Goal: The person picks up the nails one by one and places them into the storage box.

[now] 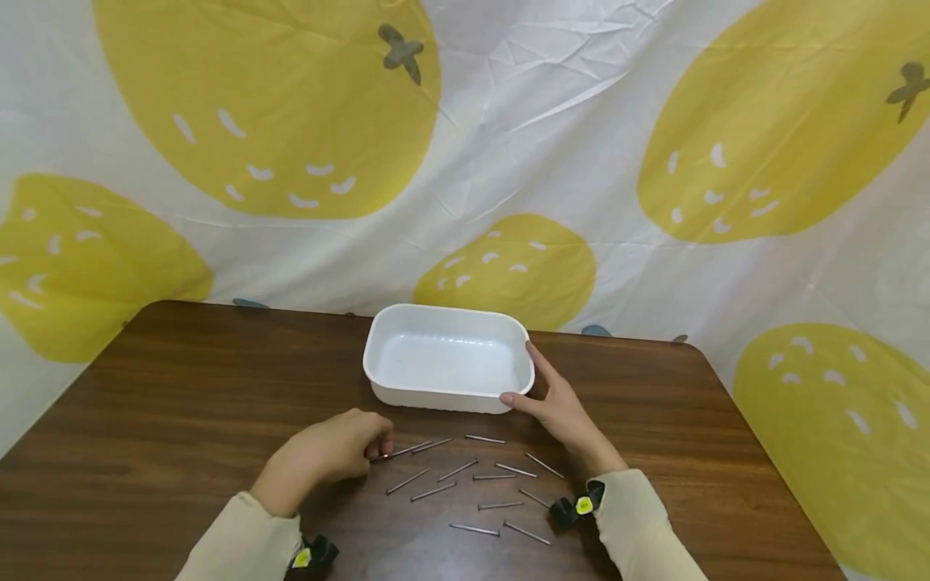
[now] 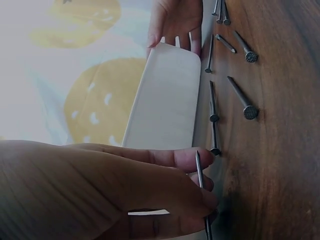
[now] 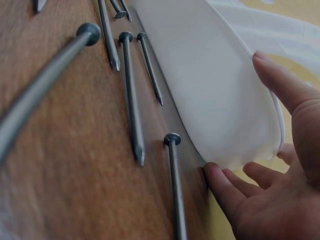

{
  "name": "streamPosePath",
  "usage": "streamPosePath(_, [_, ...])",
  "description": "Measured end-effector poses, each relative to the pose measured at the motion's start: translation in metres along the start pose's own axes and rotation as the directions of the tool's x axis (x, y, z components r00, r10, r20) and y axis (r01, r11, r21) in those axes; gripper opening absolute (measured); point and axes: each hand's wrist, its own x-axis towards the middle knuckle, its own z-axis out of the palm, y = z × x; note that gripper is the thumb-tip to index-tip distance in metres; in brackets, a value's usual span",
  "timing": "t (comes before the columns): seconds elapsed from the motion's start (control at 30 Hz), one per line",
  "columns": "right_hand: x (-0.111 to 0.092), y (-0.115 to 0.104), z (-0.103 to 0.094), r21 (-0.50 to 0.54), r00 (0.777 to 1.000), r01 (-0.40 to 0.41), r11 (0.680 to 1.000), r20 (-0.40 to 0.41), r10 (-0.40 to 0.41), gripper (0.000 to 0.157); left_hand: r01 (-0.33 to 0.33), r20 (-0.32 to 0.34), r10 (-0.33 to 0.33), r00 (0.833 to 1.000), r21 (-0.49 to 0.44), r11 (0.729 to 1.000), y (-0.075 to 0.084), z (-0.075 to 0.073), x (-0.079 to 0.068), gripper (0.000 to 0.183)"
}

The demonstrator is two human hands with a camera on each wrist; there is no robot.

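My left hand [image 1: 327, 452] is low over the table, left of the loose nails. It pinches one steel nail [image 2: 201, 175] between thumb and fingers, the pointed end sticking up past the fingertips in the left wrist view. At the far middle stands a white rectangular dish [image 1: 439, 401], upright, with nothing in it. My right hand [image 1: 563, 407] holds the dish's right end, thumb at the front rim and the other fingers spread along the end wall. Several nails [image 1: 433, 492] lie scattered in front of the dish, pointing various ways.
Brown wood-grain table [image 1: 182, 403] under everything, its far edge just behind the dish. A white cloth with yellow fruit prints [image 1: 508, 266] hangs behind the table. One nail [image 3: 175, 190] lies close to the right hand's fingers.
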Motion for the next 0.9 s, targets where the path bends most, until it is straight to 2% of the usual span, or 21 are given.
streamPosePath(0.3, [0.001, 0.001, 0.0, -0.006, 1.0, 0.002, 1.0, -0.003, -0.002, 0.097, 0.012, -0.027, -0.012, 1.0, -0.018, 1.0, -0.003, -0.005, 0.0, 0.034])
streamPosePath(0.6, [0.0, 0.0, 0.001, 0.01, 1.0, 0.0, 1.0, -0.003, 0.001, 0.097, -0.071, -0.048, 0.071, 0.996, -0.005, 0.997, -0.007, -0.011, 0.0, 0.029])
streamPosePath(0.9, [-0.001, -0.004, 0.0, -0.027, 1.0, -0.016, 1.0, -0.008, 0.016, 0.098, -0.129, -0.102, 0.128, 0.987, 0.005, 0.992, -0.011, -0.012, 0.003, 0.023])
